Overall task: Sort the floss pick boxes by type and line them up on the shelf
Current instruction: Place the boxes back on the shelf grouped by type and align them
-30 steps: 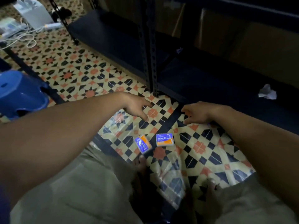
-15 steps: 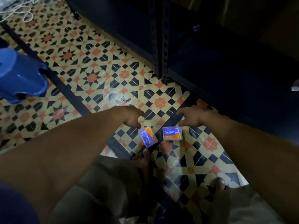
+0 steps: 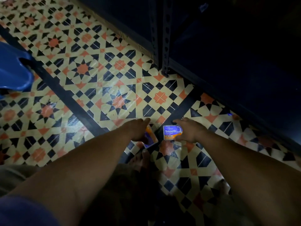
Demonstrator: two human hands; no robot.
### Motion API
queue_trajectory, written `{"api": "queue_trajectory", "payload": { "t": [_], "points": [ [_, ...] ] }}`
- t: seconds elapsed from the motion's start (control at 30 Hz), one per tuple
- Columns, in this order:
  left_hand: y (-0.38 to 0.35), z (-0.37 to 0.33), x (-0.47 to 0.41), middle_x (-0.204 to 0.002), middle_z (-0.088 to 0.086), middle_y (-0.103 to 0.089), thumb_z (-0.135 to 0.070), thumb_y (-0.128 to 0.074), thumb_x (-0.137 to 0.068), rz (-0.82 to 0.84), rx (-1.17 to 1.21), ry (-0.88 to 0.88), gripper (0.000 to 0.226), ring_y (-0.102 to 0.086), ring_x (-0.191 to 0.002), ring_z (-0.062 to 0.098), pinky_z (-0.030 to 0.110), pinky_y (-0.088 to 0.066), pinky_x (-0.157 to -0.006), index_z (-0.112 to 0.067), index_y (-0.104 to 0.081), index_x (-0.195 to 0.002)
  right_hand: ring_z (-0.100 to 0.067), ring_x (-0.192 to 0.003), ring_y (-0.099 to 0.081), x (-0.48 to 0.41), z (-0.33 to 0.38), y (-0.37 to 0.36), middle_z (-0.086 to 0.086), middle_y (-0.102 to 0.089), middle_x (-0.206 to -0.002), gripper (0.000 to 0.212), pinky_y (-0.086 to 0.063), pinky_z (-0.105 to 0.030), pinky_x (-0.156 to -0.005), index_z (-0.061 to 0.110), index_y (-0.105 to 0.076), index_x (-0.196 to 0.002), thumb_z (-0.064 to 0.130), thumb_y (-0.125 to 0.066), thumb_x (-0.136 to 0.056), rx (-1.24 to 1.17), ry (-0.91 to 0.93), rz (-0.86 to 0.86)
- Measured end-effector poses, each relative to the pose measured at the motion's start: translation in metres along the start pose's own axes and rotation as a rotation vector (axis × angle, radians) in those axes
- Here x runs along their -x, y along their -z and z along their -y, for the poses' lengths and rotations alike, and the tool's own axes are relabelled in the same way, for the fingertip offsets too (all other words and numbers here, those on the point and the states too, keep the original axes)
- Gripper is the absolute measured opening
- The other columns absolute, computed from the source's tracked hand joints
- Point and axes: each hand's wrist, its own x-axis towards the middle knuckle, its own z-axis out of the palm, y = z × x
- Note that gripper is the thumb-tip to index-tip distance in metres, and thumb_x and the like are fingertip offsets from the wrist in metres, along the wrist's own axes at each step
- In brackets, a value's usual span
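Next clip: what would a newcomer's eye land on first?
The orange, black and cream patterned floor fills the view. At lower centre the left hand covers a tilted box and the right hand reaches the box labelled Smooth. A blue plastic stool sits at the left edge, dark shelving upper right.

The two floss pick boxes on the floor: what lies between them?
Nothing lies there. The head view shows only a strip of bare patterned floor between the left box, partly under the left hand, and the Smooth box at the right hand.

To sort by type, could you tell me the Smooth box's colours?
Smooth box: purple and orange, head view.
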Motion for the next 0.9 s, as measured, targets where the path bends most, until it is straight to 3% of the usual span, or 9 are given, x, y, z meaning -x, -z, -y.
{"api": "queue_trajectory", "payload": {
  "t": [0.1, 0.17, 0.33, 0.47, 0.57, 0.67, 0.8, 0.9],
  "points": [
    [-0.015, 0.006, -0.005, -0.140, 0.015, -0.046, -0.063, -0.081, -0.066, -0.032, 0.084, 0.088, 0.110, -0.052, -0.124, 0.034, 0.045, -0.048, -0.099, -0.012, -0.030, -0.149, -0.027, -0.119, -0.048, -0.004, -0.001, -0.010, -0.008, -0.046, -0.132, 0.077, -0.046, -0.037, -0.089, 0.029, -0.043, -0.140, 0.050, -0.079, -0.074, 0.002, 0.021, -0.039],
    [-0.016, 0.008, -0.006, -0.134, 0.016, -0.047, -0.060, -0.084, -0.063, -0.065, 0.138, 0.078, 0.106, -0.053, -0.120, 0.035, 0.045, -0.049, -0.097, -0.009, -0.037, -0.143, -0.026, -0.114, -0.049, -0.006, -0.002, -0.012, -0.005, -0.048, -0.124, 0.070, -0.045, -0.036, -0.082, 0.027, -0.046, -0.130, 0.051, -0.079, -0.073, -0.009, 0.026, -0.069],
    [-0.012, 0.004, -0.012, -0.122, 0.014, -0.056, -0.025, -0.089, -0.068, -0.230, 0.544, 0.049, 0.085, -0.059, -0.106, 0.032, 0.031, -0.043, -0.075, -0.009, -0.035, -0.133, -0.027, -0.098, -0.057, -0.006, -0.005, -0.012, -0.007, -0.057, -0.114, 0.064, -0.047, -0.035, -0.073, 0.024, -0.038, -0.116, 0.045, -0.081, -0.073, -0.093, -0.036, -0.186],
    [-0.006, -0.002, -0.017, -0.117, 0.020, -0.062, -0.010, -0.086, -0.069, -0.280, 0.817, 0.004, 0.068, -0.062, -0.098, 0.032, 0.039, -0.051, -0.075, -0.010, -0.043, -0.122, -0.027, -0.094, -0.060, 0.001, -0.012, -0.009, -0.005, -0.055, -0.112, 0.063, -0.052, -0.036, -0.074, 0.028, -0.037, -0.111, 0.040, -0.084, -0.071, -0.172, -0.057, -0.212],
    [0.005, -0.012, -0.017, -0.117, 0.013, -0.059, 0.008, -0.075, -0.076, -0.305, 0.897, -0.042, 0.062, -0.060, -0.102, 0.028, 0.032, -0.051, -0.077, -0.014, -0.049, -0.128, -0.027, -0.098, -0.059, 0.011, -0.021, -0.003, -0.005, -0.053, -0.119, 0.062, -0.051, -0.036, -0.078, 0.026, -0.044, -0.120, 0.036, -0.083, -0.072, -0.214, -0.086, -0.243],
    [0.016, -0.021, -0.015, -0.113, 0.011, -0.056, 0.002, -0.074, -0.079, -0.310, 0.922, -0.042, 0.072, -0.057, -0.092, 0.026, 0.028, -0.047, -0.068, -0.024, -0.041, -0.138, -0.025, -0.101, -0.058, 0.026, -0.032, 0.005, -0.006, -0.057, -0.122, 0.063, -0.049, -0.033, -0.077, 0.022, -0.047, -0.126, 0.031, -0.082, -0.074, -0.275, -0.092, -0.281],
    [0.029, -0.034, 0.003, -0.105, 0.003, -0.059, -0.004, -0.075, -0.081, -0.339, 0.898, -0.020, 0.048, -0.057, -0.090, 0.020, 0.021, -0.043, -0.060, -0.018, -0.051, -0.119, -0.022, -0.090, -0.060, 0.056, -0.040, 0.019, -0.005, -0.064, -0.113, 0.056, -0.049, -0.031, -0.071, 0.025, -0.045, -0.123, 0.030, -0.080, -0.078, -0.323, -0.123, -0.323],
    [0.033, -0.043, 0.021, -0.109, 0.008, -0.065, -0.004, -0.076, -0.078, -0.396, 0.892, -0.036, 0.040, -0.063, -0.095, 0.024, 0.025, -0.049, -0.068, -0.014, -0.060, -0.113, -0.021, -0.089, -0.061, 0.084, -0.040, 0.031, -0.003, -0.065, -0.108, 0.054, -0.047, -0.029, -0.069, 0.027, -0.047, -0.121, 0.029, -0.079, -0.078, -0.397, -0.116, -0.382]
  ]
}}
